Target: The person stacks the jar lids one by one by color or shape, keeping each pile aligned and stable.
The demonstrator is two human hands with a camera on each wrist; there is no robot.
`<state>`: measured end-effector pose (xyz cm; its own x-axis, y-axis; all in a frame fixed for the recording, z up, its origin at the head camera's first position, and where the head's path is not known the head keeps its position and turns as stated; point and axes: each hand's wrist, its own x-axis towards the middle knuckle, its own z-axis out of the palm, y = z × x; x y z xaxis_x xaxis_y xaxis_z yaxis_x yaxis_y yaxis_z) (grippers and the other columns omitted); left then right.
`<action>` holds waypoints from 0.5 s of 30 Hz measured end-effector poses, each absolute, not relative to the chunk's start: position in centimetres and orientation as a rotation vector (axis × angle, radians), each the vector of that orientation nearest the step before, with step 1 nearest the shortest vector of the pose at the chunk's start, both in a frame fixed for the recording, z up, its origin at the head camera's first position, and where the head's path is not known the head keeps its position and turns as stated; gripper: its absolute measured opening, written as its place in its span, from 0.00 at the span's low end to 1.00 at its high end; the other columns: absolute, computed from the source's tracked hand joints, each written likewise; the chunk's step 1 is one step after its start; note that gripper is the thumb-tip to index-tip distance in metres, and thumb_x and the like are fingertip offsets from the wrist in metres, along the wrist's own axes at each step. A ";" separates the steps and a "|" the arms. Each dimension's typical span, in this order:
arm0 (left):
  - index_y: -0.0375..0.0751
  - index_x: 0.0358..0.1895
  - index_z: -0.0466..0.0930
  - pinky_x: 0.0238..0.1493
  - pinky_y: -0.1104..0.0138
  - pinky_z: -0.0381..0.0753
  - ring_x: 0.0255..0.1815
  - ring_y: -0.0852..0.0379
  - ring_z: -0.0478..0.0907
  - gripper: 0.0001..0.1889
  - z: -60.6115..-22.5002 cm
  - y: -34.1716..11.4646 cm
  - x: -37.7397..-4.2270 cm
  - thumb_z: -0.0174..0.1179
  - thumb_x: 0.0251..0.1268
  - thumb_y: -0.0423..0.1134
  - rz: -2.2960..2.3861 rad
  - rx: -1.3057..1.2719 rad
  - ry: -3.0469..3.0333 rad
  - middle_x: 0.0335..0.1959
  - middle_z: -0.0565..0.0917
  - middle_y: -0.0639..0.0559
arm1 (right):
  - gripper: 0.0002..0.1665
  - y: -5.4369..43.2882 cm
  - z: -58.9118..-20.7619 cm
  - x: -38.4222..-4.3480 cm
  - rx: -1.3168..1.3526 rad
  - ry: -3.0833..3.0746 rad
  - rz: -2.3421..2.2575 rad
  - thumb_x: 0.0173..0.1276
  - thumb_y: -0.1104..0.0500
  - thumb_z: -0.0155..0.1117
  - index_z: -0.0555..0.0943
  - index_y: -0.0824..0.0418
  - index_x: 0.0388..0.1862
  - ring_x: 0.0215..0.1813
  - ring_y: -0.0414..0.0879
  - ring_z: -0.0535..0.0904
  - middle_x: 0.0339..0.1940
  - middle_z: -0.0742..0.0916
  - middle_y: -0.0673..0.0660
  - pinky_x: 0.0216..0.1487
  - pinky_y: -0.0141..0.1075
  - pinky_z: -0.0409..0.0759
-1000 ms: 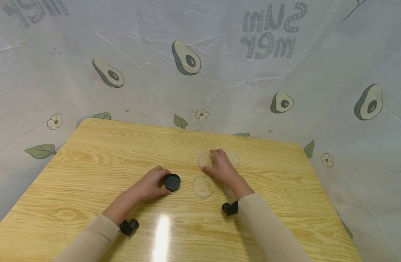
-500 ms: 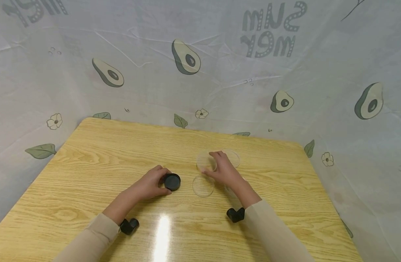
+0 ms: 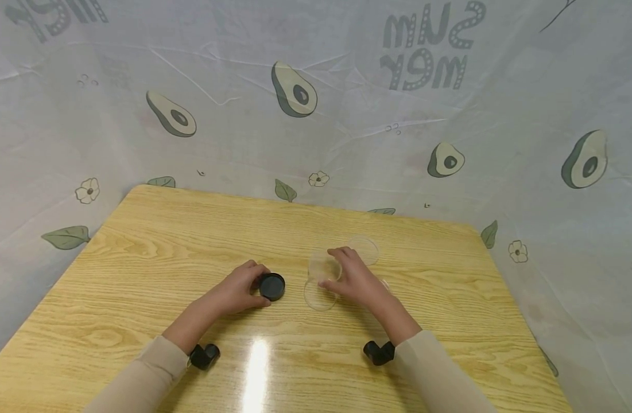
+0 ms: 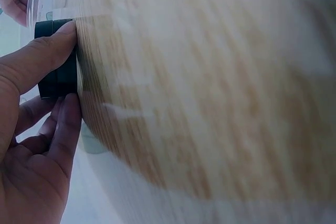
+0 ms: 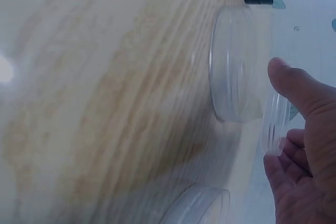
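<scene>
My left hand (image 3: 240,289) grips a black round shallow dish (image 3: 272,287) from its left side, thumb and fingers on opposite sides. In the left wrist view the black dish (image 4: 60,80) stands at the tabletop, a seam running round its wall. My right hand (image 3: 354,278) pinches a clear round dish (image 3: 323,265) by its rim. The right wrist view has this clear dish (image 5: 275,121) between thumb and fingers, raised off the wood. Close below it, another clear dish (image 5: 233,66) lies on the table, partly overlapped in the head view.
A further clear dish (image 3: 366,250) lies behind the right hand. Part of one more clear rim (image 3: 386,284) shows beside the right wrist, mostly hidden. The wooden table (image 3: 202,223) meets a printed curtain (image 3: 233,132) at its back and sides.
My right hand has lifted the clear dish and drawn it toward me, so it now overlaps the nearer clear dish in view. My left hand and the black dish have stayed put.
</scene>
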<state>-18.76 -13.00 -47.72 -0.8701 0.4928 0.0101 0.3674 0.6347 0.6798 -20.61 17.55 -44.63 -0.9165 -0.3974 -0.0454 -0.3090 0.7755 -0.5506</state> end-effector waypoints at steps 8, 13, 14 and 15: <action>0.36 0.57 0.81 0.48 0.63 0.79 0.42 0.58 0.75 0.26 -47.7 -13.0 -18.8 0.79 0.57 0.39 1.063 0.717 2.680 0.44 0.78 0.47 | 0.48 17.7 -44.6 -19.6 -0.611 2.808 -0.820 0.69 0.46 0.76 0.66 0.63 0.80 0.75 0.60 0.72 0.76 0.73 0.64 0.71 0.56 0.76; 0.36 0.58 0.81 0.50 0.61 0.80 0.44 0.57 0.77 0.27 -47.9 -13.0 -18.8 0.79 0.57 0.39 1.062 0.704 2.676 0.44 0.78 0.47 | 0.47 17.7 -44.8 -19.1 -0.639 2.811 -0.809 0.69 0.47 0.76 0.68 0.64 0.79 0.74 0.59 0.73 0.75 0.74 0.65 0.71 0.55 0.76; 0.36 0.58 0.81 0.50 0.61 0.80 0.44 0.57 0.77 0.27 -47.9 -13.0 -18.8 0.79 0.57 0.39 1.060 0.702 2.677 0.44 0.78 0.47 | 0.47 17.7 -44.8 -19.0 -0.641 2.811 -0.806 0.69 0.47 0.76 0.68 0.64 0.79 0.74 0.59 0.73 0.74 0.74 0.65 0.71 0.55 0.76; 0.36 0.58 0.81 0.50 0.61 0.80 0.44 0.57 0.77 0.27 -47.9 -12.9 -18.8 0.79 0.58 0.39 1.057 0.702 2.678 0.45 0.78 0.47 | 0.47 17.7 -44.9 -18.9 -0.641 2.812 -0.805 0.69 0.47 0.76 0.68 0.64 0.79 0.74 0.59 0.73 0.74 0.74 0.65 0.71 0.55 0.76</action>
<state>-18.76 -12.95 -47.95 -0.8729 0.4879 0.0078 0.3617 0.6361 0.6816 -18.91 17.73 -44.86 -0.8981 -0.4392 -0.0234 -0.3603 0.7652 -0.5336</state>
